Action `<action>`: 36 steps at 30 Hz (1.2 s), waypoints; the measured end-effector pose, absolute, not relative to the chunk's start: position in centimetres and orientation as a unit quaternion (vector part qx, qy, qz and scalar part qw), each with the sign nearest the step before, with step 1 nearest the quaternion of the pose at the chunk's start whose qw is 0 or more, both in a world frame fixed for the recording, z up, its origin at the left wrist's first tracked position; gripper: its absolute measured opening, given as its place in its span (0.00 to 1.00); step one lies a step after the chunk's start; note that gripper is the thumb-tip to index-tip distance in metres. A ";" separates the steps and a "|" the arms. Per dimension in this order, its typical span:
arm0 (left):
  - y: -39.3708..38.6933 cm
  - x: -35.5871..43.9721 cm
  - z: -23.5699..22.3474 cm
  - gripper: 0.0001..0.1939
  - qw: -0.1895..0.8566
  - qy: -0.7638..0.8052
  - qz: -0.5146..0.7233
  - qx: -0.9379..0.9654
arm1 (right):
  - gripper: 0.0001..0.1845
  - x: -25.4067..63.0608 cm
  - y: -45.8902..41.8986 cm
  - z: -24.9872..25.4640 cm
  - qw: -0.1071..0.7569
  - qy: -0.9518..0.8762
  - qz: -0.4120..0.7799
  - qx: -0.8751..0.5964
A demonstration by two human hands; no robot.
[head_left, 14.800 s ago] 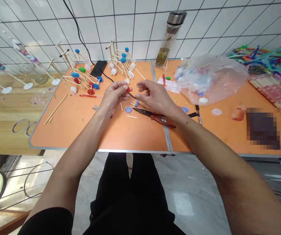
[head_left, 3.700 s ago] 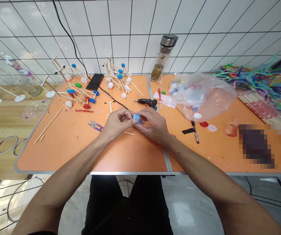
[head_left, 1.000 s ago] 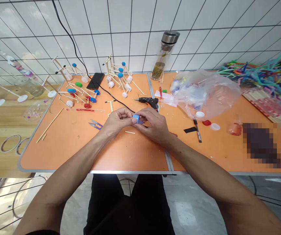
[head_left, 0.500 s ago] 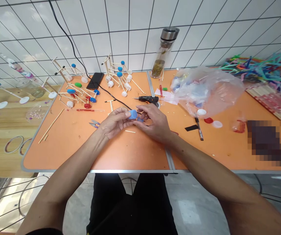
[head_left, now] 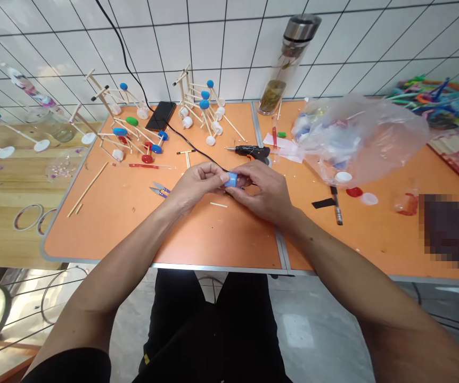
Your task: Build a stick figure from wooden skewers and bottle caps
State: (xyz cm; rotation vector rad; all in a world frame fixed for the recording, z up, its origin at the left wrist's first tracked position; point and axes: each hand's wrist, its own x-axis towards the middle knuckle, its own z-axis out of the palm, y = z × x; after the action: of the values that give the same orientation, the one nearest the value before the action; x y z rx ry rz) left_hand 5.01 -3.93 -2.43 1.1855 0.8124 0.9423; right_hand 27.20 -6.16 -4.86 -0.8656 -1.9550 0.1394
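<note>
A light blue bottle cap [head_left: 231,180] is pinched between both hands above the orange table. My left hand [head_left: 201,186] grips it from the left with thumb and fingers. From the other side, my right hand [head_left: 264,190] closes its thumb and fingertips on the cap. Whether a second cap is pressed against it, I cannot tell, as fingers hide that side. Just beyond the hands lies a black glue gun [head_left: 253,153]. Left of my left hand are small thread snips [head_left: 160,189], and a short stick [head_left: 219,205] lies below the hands.
Stick-and-cap frames [head_left: 125,133] stand at the back left near a black phone [head_left: 161,115]. A glass tea bottle [head_left: 283,74] leans by the tiled wall. To the right are a plastic bag [head_left: 361,138], a marker [head_left: 337,206] and loose caps [head_left: 369,198]. A black cord [head_left: 189,144] crosses the table.
My hands have come together, and both now grip the blue cap. Before, a second blue piece showed at my right fingers. The camera view has shifted slightly.
</note>
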 end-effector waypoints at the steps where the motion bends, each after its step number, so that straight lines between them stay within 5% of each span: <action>1: -3.6 4.5 -2.1 0.29 0.622 0.371 0.430 0.539 | 0.10 27.2 -6.2 -4.8 0.487 -0.793 0.056 -0.361; 11: 0.9 -1.2 0.0 0.20 0.323 0.514 0.633 0.481 | 0.10 27.2 -6.3 -4.1 0.521 -0.732 0.077 -0.432; 36: 2.0 -1.6 -0.9 0.20 0.402 0.483 0.651 0.426 | 0.10 28.1 -5.7 -3.6 0.544 -0.693 0.089 -0.465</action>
State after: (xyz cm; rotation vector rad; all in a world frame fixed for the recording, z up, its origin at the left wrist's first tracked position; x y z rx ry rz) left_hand -1.56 1.96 -0.93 1.0757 1.2214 1.6456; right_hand 28.13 -5.69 -3.62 -1.1026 -1.6432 0.2113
